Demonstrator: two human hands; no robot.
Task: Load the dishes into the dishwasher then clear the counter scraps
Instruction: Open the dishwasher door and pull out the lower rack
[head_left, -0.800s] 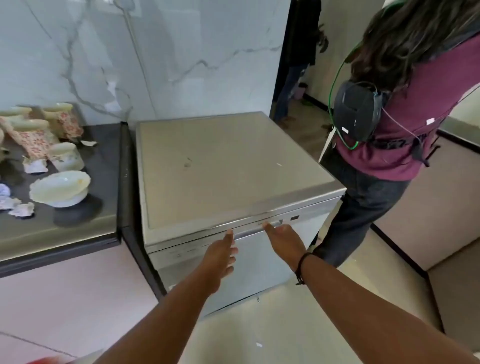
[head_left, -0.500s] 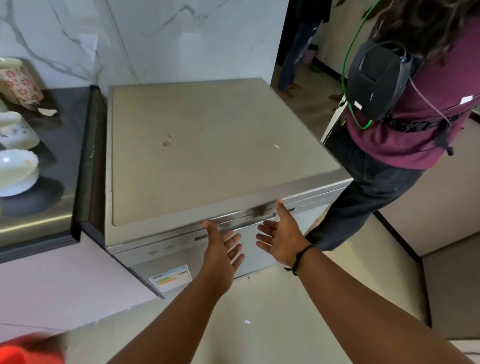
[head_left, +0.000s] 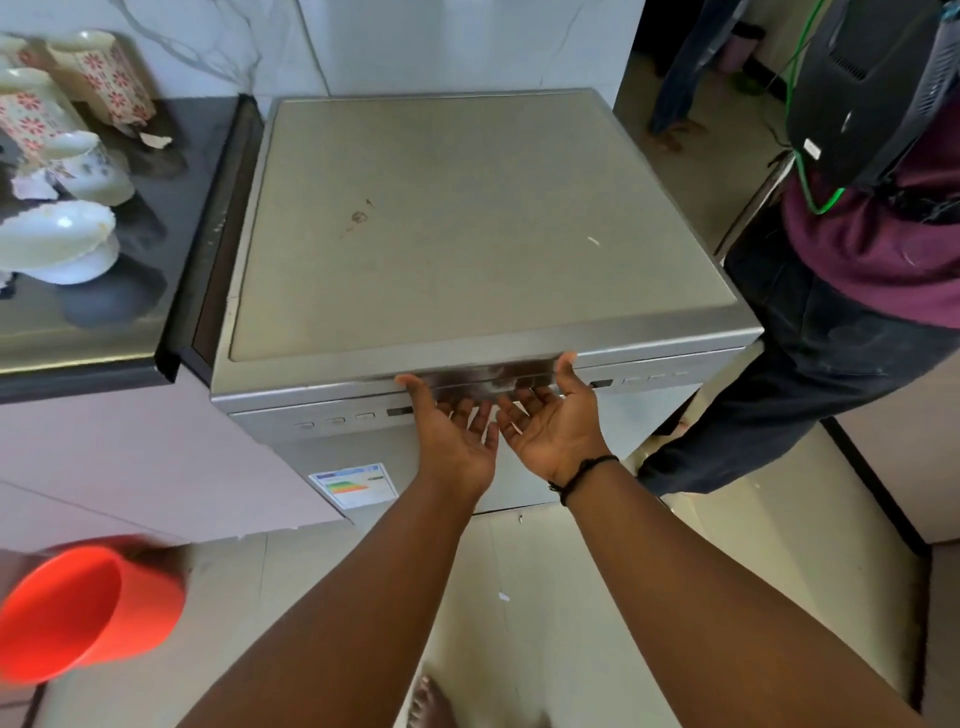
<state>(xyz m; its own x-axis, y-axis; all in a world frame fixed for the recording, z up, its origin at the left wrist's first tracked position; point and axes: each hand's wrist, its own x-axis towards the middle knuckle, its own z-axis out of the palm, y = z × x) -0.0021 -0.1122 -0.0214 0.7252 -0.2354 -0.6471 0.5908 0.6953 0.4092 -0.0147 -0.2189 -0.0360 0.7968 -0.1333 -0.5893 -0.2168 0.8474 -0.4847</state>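
Note:
The silver dishwasher (head_left: 483, 218) stands in the middle with its door closed. My left hand (head_left: 457, 436) and my right hand (head_left: 556, 421) are side by side, palms up, at the handle recess (head_left: 488, 379) at the top of the door. The fingertips of both reach into the recess and the thumbs point up at its edge. On the dark counter (head_left: 78, 332) to the left sit a white bowl (head_left: 57, 239), a small floral cup (head_left: 93, 166) and tall cups with red flowers (head_left: 104, 78). Paper scraps (head_left: 155, 139) lie among them.
A person in a maroon top (head_left: 872, 249) stands close to the dishwasher's right side. An orange-red plastic cup (head_left: 83, 613) shows at the lower left, blurred. The tiled floor (head_left: 519, 597) lies below my arms, and my foot (head_left: 431, 701) is at the bottom edge.
Both hands have moved up to the door's handle recess, fingertips now inside it. My view has tilted down and closer, bringing the orange-red cup into sight.

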